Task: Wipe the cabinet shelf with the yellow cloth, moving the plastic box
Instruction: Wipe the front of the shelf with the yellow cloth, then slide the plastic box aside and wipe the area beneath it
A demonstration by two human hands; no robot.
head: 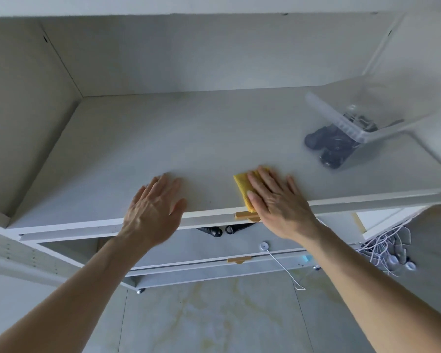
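While my right hand (278,202) pressed flat, fingers spread, on the yellow cloth (245,188) at the cabinet shelf (163,149) front edge, my left hand (153,207) rested spread beside it; the plastic box (362,118) sat far right.

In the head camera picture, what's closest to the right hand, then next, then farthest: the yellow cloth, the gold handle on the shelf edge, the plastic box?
From the right hand:
1. Yellow cloth, directly under its fingers, touching.
2. Gold handle, on the shelf's front edge just left of the wrist.
3. Plastic box, far back on the shelf's right side.
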